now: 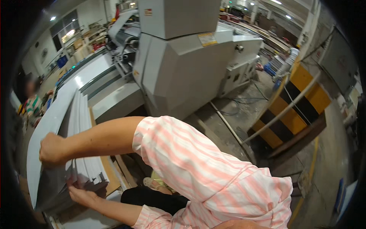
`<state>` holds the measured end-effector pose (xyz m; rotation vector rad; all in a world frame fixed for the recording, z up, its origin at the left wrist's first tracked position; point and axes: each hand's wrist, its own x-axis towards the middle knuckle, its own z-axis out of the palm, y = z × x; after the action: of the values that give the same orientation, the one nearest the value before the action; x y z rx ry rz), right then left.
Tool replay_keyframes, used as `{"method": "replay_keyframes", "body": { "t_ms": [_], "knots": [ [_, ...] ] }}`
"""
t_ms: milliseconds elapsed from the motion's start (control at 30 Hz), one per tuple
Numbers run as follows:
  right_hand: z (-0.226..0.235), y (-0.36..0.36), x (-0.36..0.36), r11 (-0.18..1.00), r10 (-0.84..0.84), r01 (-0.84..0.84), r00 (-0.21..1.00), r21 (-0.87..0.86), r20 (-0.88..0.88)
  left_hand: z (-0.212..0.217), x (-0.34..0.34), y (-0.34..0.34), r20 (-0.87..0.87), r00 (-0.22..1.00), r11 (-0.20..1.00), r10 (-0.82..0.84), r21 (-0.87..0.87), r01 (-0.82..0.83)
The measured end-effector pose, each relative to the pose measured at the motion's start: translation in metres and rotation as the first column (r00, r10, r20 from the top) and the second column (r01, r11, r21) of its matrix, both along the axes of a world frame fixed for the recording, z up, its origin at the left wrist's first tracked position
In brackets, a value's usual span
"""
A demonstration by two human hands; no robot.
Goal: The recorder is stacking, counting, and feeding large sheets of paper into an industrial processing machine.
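A tall stack of large white paper sheets (pixel 85 168) stands at the left, its upper sheets fanned and bent apart. My right hand (pixel 53 149) reaches across it, closed in a fist on the far part of a raised, curved white sheet (pixel 34 152). Lower down, my left hand (pixel 82 196) grips the near corner of the fanned sheets, its fingers partly hidden by the paper. A brown board edge (pixel 112 181) shows beside the stack. Pink-and-white striped sleeves cover both my upper arms.
A large grey machine (pixel 183 72) with rollers at its left fills the middle. Right of it stands a yellow-and-black striped panel (pixel 291 105) behind a rail, with cables (pixel 244 100) on the floor. Another person (pixel 34 105) in a striped top is at the far left.
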<state>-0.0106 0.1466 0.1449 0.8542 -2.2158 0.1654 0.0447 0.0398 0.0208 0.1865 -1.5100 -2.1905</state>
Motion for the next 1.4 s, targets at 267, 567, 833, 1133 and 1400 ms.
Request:
{"method": "replay_keyframes", "body": {
  "t_ms": [267,567,833,1133,1400],
  "knots": [
    [-0.043,0.02,0.027,0.994,0.011,-0.043,0.955,0.101,0.296,-0.018,-0.01,-0.008,0.003,0.998,0.99,0.064,-0.129,-0.063],
    [-0.039,0.019,0.033,0.989,-0.027,-0.025,0.941,0.149,0.338,-0.004,-0.001,-0.002,-0.023,0.999,0.986,0.032,-0.165,-0.035],
    [-0.038,0.014,0.029,0.979,0.118,-0.146,0.974,0.139,0.192,0.009,0.01,0.01,-0.049,0.998,0.996,0.027,-0.084,-0.031],
    [-0.033,0.007,0.022,0.995,0.096,-0.096,0.995,0.013,0.04,-0.014,-0.011,-0.014,-0.042,0.999,0.978,-0.028,-0.208,0.018],
    [-0.081,0.015,0.003,0.97,-0.026,-0.034,0.97,0.24,0.24,-0.002,0.0,0.01,-0.19,0.981,0.999,0.042,0.033,-0.036]
  ]
}}
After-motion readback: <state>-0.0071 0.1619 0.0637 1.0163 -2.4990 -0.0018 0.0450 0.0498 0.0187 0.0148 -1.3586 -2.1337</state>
